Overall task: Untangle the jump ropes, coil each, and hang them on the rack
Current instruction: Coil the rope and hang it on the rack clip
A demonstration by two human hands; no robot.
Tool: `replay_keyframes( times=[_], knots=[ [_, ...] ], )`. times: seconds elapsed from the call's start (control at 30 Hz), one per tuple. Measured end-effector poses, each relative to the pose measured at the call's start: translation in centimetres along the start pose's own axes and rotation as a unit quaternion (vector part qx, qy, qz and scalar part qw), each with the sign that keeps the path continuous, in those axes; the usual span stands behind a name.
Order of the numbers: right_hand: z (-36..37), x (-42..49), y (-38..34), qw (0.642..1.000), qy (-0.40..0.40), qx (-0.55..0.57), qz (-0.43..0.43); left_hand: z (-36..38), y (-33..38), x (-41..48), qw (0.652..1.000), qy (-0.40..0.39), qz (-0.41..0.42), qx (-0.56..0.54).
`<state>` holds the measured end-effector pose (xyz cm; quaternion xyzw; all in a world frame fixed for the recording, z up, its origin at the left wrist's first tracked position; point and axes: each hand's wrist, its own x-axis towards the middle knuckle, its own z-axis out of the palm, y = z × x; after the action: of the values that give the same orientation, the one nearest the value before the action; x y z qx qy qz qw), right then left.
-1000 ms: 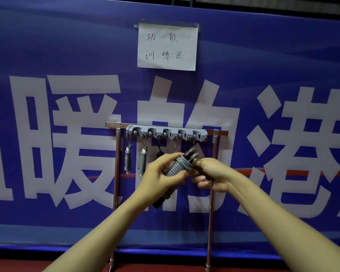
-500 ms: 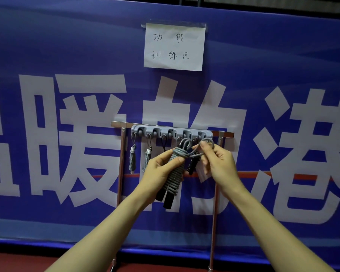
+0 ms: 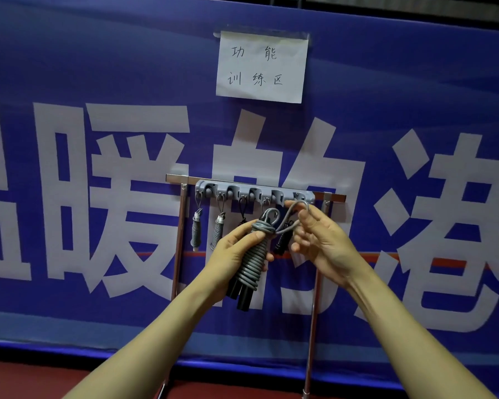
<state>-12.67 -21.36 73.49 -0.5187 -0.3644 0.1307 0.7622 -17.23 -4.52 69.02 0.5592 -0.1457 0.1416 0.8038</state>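
My left hand (image 3: 236, 254) grips a coiled grey jump rope (image 3: 255, 254), its black handles sticking out below. My right hand (image 3: 320, 240) pinches a loose grey loop of that rope (image 3: 296, 210) and holds it up at the rightmost hook of the grey hook strip (image 3: 254, 192). The strip is fixed on a metal rack (image 3: 180, 240). Two grey coiled ropes (image 3: 196, 233) hang from the left hooks. A dark rope (image 3: 281, 241) hangs behind my hands, partly hidden.
A blue banner (image 3: 98, 67) with large white characters fills the background behind the rack. A white paper sign (image 3: 261, 66) is taped above it. Red floor (image 3: 26, 381) shows along the bottom edge.
Both hands have risen toward the rack. My right hand has drawn a loop out of the coil and lifted it to the rightmost hook.
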Motion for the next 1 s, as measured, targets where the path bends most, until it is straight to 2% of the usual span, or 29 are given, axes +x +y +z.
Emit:
replay_keyframes(
  times=[0.17,0.27,0.37,0.5,0.8,0.9,1.0],
  knots=[
    [0.5,0.0,0.1,0.997,-0.016,0.072,-0.008,0.5,-0.5,-0.2,0.999,0.03,0.01,-0.033],
    [1.3,0.2,0.9,0.993,0.03,0.109,-0.027,0.7,-0.6,0.0,0.996,0.051,0.024,-0.063],
    [1.9,0.6,1.3,0.979,0.073,0.186,-0.044,0.8,-0.8,0.1,0.997,0.048,0.037,-0.047],
    [2.3,0.9,1.4,0.974,0.121,0.185,-0.046,0.7,-0.7,0.0,0.996,0.063,0.056,-0.021],
    [1.5,0.1,0.5,0.994,0.105,-0.02,-0.013,0.7,-0.5,-0.2,0.996,0.054,0.069,0.013],
    [1.6,0.0,0.2,0.98,0.12,-0.155,-0.025,0.7,-0.3,-0.2,0.996,0.039,0.078,0.031],
    [1.4,0.1,-0.3,0.948,0.125,-0.293,-0.024,0.6,0.2,-0.2,0.993,0.021,0.092,0.065]
  ],
)
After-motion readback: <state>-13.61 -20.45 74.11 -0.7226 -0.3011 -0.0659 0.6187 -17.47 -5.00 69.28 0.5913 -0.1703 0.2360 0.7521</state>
